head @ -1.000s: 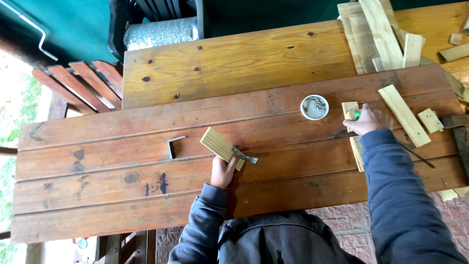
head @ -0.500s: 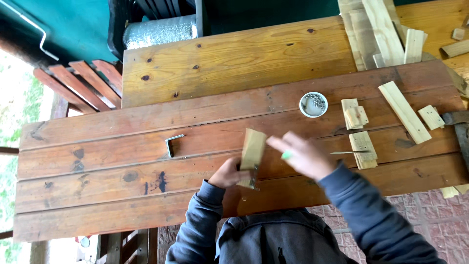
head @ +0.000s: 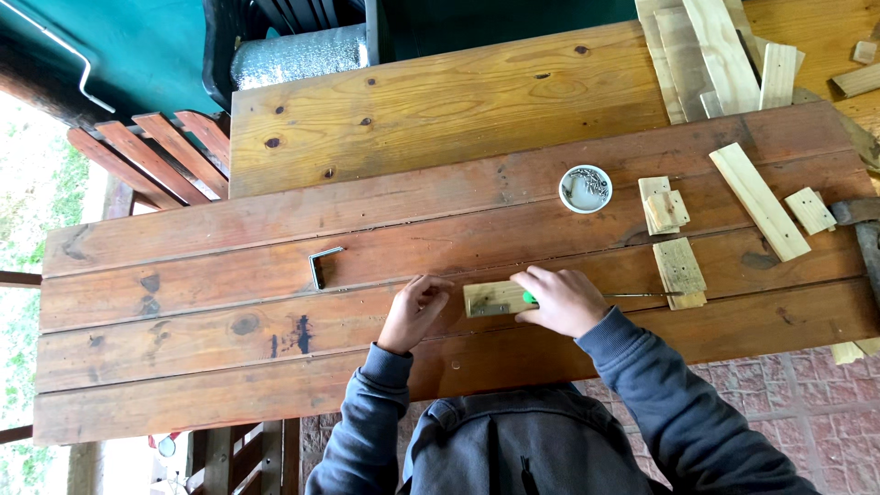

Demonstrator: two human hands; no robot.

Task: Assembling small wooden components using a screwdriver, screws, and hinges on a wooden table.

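The right hand [head: 561, 301] is closed over the right end of a small wood block [head: 490, 299] lying flat on the table [head: 183, 302], with something green showing under its fingers. The left hand [head: 415, 312] rests loosely curled just left of the block, holding nothing. Farther right lie wood offcuts [head: 679, 266] and a white dish [head: 585, 188]; a metal bracket [head: 321, 266] lies to the left.

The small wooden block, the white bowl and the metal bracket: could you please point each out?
small wooden block [head: 486, 299], head view, left half of its top face.
white bowl [head: 586, 188], head view, centre.
metal bracket [head: 316, 268], head view, long leg.
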